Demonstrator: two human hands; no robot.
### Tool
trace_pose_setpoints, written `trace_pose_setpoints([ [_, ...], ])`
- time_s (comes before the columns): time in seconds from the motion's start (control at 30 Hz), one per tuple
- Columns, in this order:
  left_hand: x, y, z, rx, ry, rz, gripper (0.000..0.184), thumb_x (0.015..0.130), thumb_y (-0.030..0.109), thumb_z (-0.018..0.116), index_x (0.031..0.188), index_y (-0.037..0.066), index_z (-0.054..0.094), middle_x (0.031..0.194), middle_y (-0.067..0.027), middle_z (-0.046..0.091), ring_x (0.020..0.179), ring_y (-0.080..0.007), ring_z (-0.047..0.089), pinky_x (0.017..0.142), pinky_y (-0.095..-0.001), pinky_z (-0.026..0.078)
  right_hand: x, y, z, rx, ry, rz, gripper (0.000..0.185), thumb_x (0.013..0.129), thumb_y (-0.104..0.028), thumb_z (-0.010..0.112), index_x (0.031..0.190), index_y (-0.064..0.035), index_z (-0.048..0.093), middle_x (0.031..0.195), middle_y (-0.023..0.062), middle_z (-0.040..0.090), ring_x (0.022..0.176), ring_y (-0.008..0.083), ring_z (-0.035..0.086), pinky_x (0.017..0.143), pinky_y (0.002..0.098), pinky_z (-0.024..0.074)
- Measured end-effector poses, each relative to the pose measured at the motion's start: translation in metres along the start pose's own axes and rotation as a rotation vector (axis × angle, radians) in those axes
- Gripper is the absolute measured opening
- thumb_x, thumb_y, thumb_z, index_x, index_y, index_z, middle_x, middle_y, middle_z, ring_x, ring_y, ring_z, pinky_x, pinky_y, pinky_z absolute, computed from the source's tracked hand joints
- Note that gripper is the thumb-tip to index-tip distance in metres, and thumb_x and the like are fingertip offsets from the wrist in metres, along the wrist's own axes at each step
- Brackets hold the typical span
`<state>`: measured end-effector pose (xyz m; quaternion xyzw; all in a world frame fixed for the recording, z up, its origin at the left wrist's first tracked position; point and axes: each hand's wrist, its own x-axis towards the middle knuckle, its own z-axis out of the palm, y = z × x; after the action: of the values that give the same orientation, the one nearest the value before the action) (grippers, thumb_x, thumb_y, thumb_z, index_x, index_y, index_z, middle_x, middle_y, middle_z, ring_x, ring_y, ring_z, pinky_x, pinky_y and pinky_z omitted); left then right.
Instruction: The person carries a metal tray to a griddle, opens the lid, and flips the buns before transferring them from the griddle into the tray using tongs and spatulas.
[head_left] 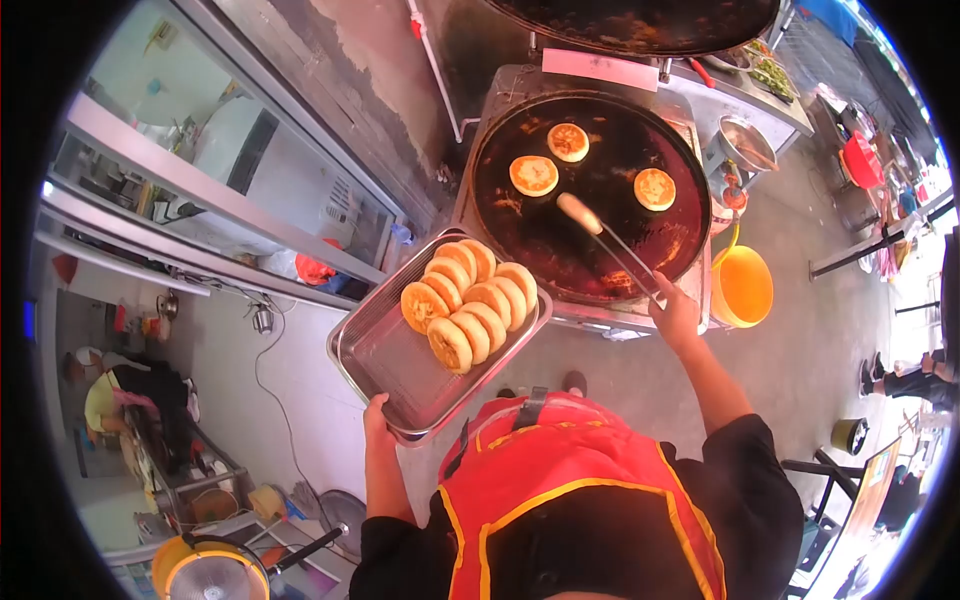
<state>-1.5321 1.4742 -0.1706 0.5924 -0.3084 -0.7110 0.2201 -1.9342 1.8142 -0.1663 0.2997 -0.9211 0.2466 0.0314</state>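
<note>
My left hand (377, 420) grips the near rim of a rectangular metal tray (375, 365), fingers mostly hidden beneath it. Two rows of browned round flatbreads (450, 292) lean together toward the tray's far right side. With closed fingers, my right hand (677, 308) holds metal tongs (628, 260) over a large round griddle (540, 245). Between the tong tips is one flatbread (579, 213), seen edge-on and tilted. Lying flat on the dark griddle are three more: a far flatbread (568, 142), a left flatbread (534, 176) and a right flatbread (655, 189).
A raised round lid (640, 25) hangs behind the griddle. To the right stand a yellow bucket (742, 287) and a metal pot (742, 145) with a handled utensil. A glass-and-metal window frame (240, 160) runs along the left. Another person (135, 395) bends at far left.
</note>
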Motion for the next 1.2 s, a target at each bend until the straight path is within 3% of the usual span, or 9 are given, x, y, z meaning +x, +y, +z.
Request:
trace_pose_setpoints([
  [0.1,0.005,-0.002,-0.006,-0.015,-0.024,-0.012,0.045,0.077,0.015,0.051,0.114,-0.008,0.044,0.113,-0.0179,0.053,0.103,-0.0305,0.053,0.089,-0.0404,0.042,-0.004,0.01,0.016,0.741,-0.111,0.26,0.039,0.068,-0.01,0.061,0.106,-0.0034,0.059,0.069,0.0008,0.055,0.053,0.0135,0.048,0.049,0.0301,0.0421],
  [0.13,0.011,-0.005,-0.01,-0.018,-0.023,-0.004,0.043,0.077,0.016,0.052,0.112,-0.009,0.046,0.112,-0.0177,0.053,0.101,-0.0302,0.053,0.088,-0.0401,0.043,-0.004,-0.008,-0.008,0.995,-0.323,0.624,0.035,0.069,-0.009,0.059,0.104,-0.0021,0.06,0.07,-0.0018,0.052,0.048,0.0063,0.04,0.041,0.0223,0.0324],
  [0.23,0.027,-0.015,-0.022,-0.053,-0.062,0.029,0.038,0.076,0.016,0.053,0.105,-0.008,0.051,0.105,-0.0163,0.056,0.095,-0.0283,0.056,0.084,-0.0383,0.044,-0.007,-0.043,-0.021,1.12,-0.389,0.808,0.041,0.069,-0.008,0.059,0.109,-0.0039,0.059,0.067,-0.001,0.052,0.045,0.0036,0.037,0.038,0.0182,0.0244],
  [0.5,0.018,-0.01,-0.014,-0.025,0.021,0.056,0.032,0.075,0.013,0.055,0.096,-0.011,0.054,0.092,-0.017,0.059,0.081,-0.0266,0.059,0.073,-0.0362,0.048,-0.001,-0.162,-0.02,1.027,-0.784,0.322,0.047,0.071,-0.01,0.061,0.117,-0.0026,0.055,0.063,-0.0025,0.052,0.045,0.0037,0.039,0.04,0.0187,0.0271],
  [0.8,0.021,-0.013,-0.016,-0.087,-0.076,0.038,0.038,0.076,0.013,0.052,0.104,-0.012,0.049,0.101,-0.0188,0.056,0.09,-0.0294,0.057,0.079,-0.0386,0.047,0.01,-0.209,0.013,0.563,-0.767,-0.166,0.044,0.073,-0.017,0.063,0.111,0.0042,0.055,0.082,0.0095,0.062,0.074,0.0146,0.056,0.072,0.0283,0.0451],
  [0.9,0.02,-0.012,-0.017,-0.113,-0.088,0.021,0.04,0.075,0.013,0.052,0.107,-0.011,0.048,0.103,-0.0188,0.055,0.091,-0.03,0.057,0.08,-0.0392,0.047,0.018,-0.178,0.001,0.711,-0.557,0.019,0.046,0.072,-0.017,0.06,0.114,0.0009,0.053,0.089,0.0112,0.064,0.082,0.0227,0.06,0.077,0.0316,0.0451],
  [0.93,0.021,-0.013,-0.018,-0.116,-0.087,0.021,0.041,0.075,0.014,0.052,0.107,-0.011,0.048,0.104,-0.0188,0.055,0.091,-0.0301,0.057,0.081,-0.0394,0.047,0.017,-0.142,0.031,0.897,-0.409,0.084,0.041,0.075,-0.018,0.06,0.11,0.0019,0.055,0.084,0.0101,0.063,0.067,0.0199,0.059,0.061,0.0295,0.0471],
  [1.03,0.028,-0.017,-0.023,-0.101,-0.058,0.014,0.042,0.075,0.014,0.052,0.108,-0.01,0.047,0.105,-0.0186,0.055,0.092,-0.0302,0.057,0.082,-0.04,0.046,0.034,-0.098,0.009,1.227,-0.556,0.718,0.026,0.077,-0.019,0.06,0.096,-0.0012,0.058,0.077,0.0095,0.059,0.051,0.0111,0.05,0.042,0.0227,0.037],
  [1.2,0.025,-0.014,-0.022,-0.107,-0.048,-0.01,0.044,0.075,0.015,0.053,0.111,-0.008,0.046,0.107,-0.0172,0.054,0.097,-0.031,0.054,0.084,-0.0412,0.045,0.071,-0.067,0.063,1.526,-0.478,1.02,0.015,0.077,-0.017,0.062,0.084,-0.0067,0.054,0.072,0.0092,0.056,0.041,0.0071,0.036,0.036,0.0191,0.025],
])
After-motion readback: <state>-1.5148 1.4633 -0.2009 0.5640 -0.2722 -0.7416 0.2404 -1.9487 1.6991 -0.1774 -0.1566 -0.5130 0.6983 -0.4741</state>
